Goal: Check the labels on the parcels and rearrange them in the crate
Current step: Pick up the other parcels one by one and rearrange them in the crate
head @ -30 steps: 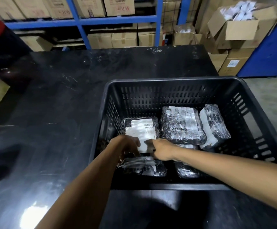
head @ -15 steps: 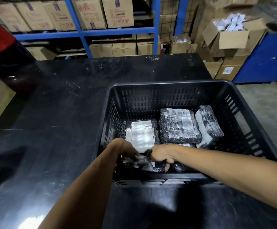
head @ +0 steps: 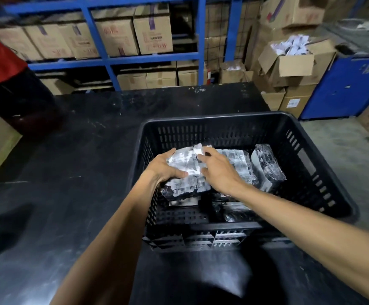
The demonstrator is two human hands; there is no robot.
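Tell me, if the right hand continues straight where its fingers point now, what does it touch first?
Probably the wrapped parcel held by the left hand; the right hand points at its top, apparently already touching.

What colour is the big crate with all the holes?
Black. The crate shows plainly in the head view.

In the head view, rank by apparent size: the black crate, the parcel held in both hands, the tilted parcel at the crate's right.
1. black crate, clearly largest.
2. held parcel.
3. tilted parcel. The held one is nearer the camera, so 2 and 3 are unsure.
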